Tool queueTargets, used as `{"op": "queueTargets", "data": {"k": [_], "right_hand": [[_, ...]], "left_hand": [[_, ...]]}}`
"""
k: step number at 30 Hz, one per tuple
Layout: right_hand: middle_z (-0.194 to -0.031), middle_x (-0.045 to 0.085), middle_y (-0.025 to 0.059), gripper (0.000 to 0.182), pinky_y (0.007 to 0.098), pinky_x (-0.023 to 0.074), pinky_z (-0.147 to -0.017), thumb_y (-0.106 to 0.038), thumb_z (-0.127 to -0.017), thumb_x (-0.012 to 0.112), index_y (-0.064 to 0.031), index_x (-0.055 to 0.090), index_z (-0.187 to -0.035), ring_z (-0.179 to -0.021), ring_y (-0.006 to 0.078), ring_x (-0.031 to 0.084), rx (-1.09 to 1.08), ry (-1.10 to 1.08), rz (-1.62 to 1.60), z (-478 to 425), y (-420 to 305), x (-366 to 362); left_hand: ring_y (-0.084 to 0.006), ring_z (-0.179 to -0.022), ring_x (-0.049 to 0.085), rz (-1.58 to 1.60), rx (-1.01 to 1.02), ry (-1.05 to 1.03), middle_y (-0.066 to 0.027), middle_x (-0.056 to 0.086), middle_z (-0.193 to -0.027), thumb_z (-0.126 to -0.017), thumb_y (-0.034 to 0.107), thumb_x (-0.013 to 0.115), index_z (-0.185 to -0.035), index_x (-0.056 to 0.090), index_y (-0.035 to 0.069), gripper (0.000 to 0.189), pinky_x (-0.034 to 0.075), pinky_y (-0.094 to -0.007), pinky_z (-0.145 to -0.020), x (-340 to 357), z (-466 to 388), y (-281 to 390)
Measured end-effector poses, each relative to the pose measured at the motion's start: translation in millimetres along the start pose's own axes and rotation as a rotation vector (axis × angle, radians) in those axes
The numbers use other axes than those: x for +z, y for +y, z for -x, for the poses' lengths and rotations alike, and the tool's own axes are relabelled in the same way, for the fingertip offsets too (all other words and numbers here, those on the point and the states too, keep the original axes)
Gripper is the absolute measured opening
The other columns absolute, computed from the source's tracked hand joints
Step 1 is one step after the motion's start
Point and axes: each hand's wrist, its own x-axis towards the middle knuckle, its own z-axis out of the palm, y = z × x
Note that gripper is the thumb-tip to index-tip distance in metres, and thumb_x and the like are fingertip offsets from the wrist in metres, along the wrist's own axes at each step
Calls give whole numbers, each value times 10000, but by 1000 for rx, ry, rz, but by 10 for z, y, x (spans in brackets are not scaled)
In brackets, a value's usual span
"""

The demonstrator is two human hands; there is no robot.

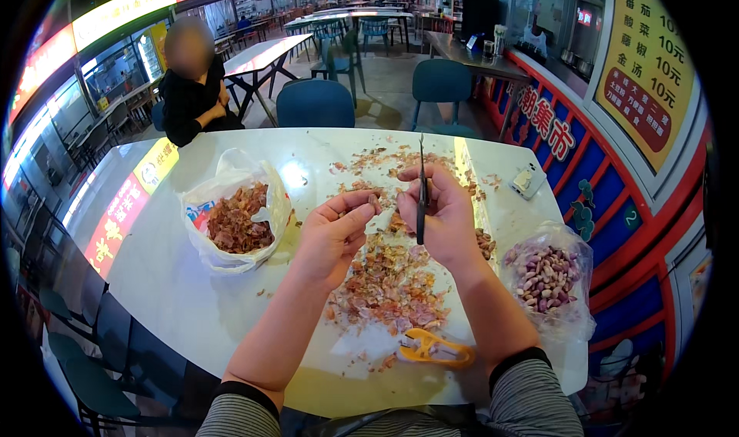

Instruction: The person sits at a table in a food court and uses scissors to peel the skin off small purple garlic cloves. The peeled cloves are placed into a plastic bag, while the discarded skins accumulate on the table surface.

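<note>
My left hand (338, 235) pinches a small brownish piece (375, 201), perhaps a shallot or garlic clove, between thumb and fingertips. In my right hand (441, 212) is a slim dark pointed tool (422, 200), likely tweezers or a narrow knife, held upright with its tip away from me. Beneath and between both hands, dry papery skins (392, 287) lie scattered. A white plastic bag (277, 206) at the left holds brown skins. To the right, a clear plastic bag (577, 310) holds many peeled purple and white cloves (547, 278). Unpeeled pieces (485, 244) lie partly hidden behind my right forearm.
An orange-handled peeler or cutter (436, 349) lies near the front edge of the white table (190, 321). A phone (527, 181) lies at the far right. A seated person (199, 91) leans by the table's far left corner. Blue chairs (315, 103) stand beyond.
</note>
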Motion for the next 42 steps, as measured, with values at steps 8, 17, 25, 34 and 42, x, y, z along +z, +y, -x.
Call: {"op": "queueTargets", "data": {"k": [8, 17, 25, 34, 42], "right_hand": [[-812, 595, 10, 269, 172, 425, -616, -3, -805, 626, -38, 535, -1056, -719, 37, 542, 5, -63, 43, 34, -58, 28], [-806, 618, 38, 295, 215, 493, -648, -5, -776, 664, -23, 536, -1041, -730, 78, 587, 40, -23, -87, 35, -71, 83], [-785, 624, 49, 308, 209, 490, -622, 30, -758, 646, -19, 529, -1039, -718, 95, 603, 110, 8, -115, 20, -70, 43], [-774, 619, 46, 286, 198, 467, -596, 39, -766, 621, -28, 525, -1027, -694, 88, 591, 80, -7, -138, 15, -21, 85], [-774, 615, 53, 294, 204, 478, -602, 44, -770, 622, -17, 514, -1037, -696, 103, 604, 98, -14, -157, 15, -36, 71]], "left_hand": [[-19, -562, 388, 68, -62, 8, -8, 597, -846, -868, 38, 578, -1022, 582, 42, 154, 289, -159, -457, 31, 43, -22], [-28, -702, 492, -220, 134, 5, -1, 597, -861, -824, 12, 630, -997, 591, 29, 178, 377, -157, -576, 35, 54, -75], [-52, -742, 520, -329, 242, -7, -6, 595, -842, -786, -6, 666, -940, 601, 19, 169, 423, -190, -669, 78, 31, -148], [-24, -667, 479, -447, 292, 51, 23, 565, -760, -773, 8, 686, -921, 603, 29, 171, 370, -163, -589, 70, 43, -137], [-8, -624, 448, -453, 302, 68, 40, 538, -716, -767, 24, 697, -900, 606, 35, 162, 344, -166, -547, 86, 66, -123]]}}
